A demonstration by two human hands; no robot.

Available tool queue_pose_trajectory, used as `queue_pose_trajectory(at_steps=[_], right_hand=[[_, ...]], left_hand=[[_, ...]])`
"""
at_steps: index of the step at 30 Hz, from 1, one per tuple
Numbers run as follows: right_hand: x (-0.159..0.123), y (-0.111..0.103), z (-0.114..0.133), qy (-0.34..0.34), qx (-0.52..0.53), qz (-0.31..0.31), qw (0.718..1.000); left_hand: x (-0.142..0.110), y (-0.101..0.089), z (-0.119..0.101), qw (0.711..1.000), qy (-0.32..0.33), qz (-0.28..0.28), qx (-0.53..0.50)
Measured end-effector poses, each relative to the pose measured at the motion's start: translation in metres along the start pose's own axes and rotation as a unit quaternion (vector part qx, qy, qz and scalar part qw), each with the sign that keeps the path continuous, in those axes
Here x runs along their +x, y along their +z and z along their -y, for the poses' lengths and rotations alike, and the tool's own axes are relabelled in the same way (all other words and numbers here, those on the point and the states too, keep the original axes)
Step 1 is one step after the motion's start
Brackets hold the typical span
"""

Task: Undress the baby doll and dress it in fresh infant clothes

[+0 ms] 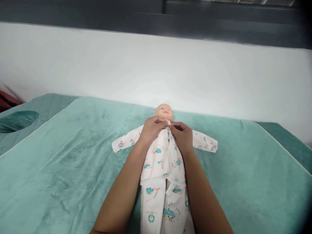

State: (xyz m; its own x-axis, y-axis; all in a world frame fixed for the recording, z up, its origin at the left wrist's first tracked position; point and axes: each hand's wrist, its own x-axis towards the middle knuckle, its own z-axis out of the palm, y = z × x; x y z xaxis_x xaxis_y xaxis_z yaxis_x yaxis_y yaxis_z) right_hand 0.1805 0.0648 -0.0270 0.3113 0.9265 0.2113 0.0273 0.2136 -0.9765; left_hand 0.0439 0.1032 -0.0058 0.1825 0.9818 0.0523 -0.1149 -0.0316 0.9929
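A baby doll [163, 111] lies on its back, its head toward the wall. It wears a white printed baby shirt [159, 156] with both sleeves spread out to the sides, over matching printed pants [152, 206]. At the neckline, my left hand [154, 128] pinches the shirt's front edge from the left. My right hand [181, 131] grips the same collar area from the right, its fingertips close to the left ones. A button shows lower on the shirt front. Whatever lies between the fingertips is mostly hidden.
A light green sheet [73, 156] covers the bed under the doll, with darker green padding [56, 102] at both sides. A face hole [18, 120] is at the left. Behind stands a white wall [146, 68] below a dark ledge [97, 16]. Something red [8, 100] sits at the far left.
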Motion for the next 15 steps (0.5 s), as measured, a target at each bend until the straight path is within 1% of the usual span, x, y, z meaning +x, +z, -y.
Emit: queue_pose_trajectory(at_steps=[3, 8, 11, 15], right_hand=[[-0.0011, 0.0002, 0.0017, -0.019, -0.018, 0.009, 1.0], [-0.002, 0.0003, 0.005, -0.091, -0.077, 0.033, 0.992], [-0.0018, 0.0002, 0.0071, -0.098, -0.093, 0.054, 0.989], [-0.0016, -0.0001, 0.0089, -0.1, -0.111, 0.086, 0.985]], left_hand=[[0.0004, -0.0013, 0.0003, 1.0, -0.006, 0.007, -0.005], [-0.0003, -0.0037, -0.001, 1.0, 0.003, 0.021, -0.004], [-0.0002, -0.0052, -0.0017, 0.999, 0.01, 0.037, 0.021], [0.0012, -0.0064, -0.0008, 0.999, 0.005, 0.041, 0.016]])
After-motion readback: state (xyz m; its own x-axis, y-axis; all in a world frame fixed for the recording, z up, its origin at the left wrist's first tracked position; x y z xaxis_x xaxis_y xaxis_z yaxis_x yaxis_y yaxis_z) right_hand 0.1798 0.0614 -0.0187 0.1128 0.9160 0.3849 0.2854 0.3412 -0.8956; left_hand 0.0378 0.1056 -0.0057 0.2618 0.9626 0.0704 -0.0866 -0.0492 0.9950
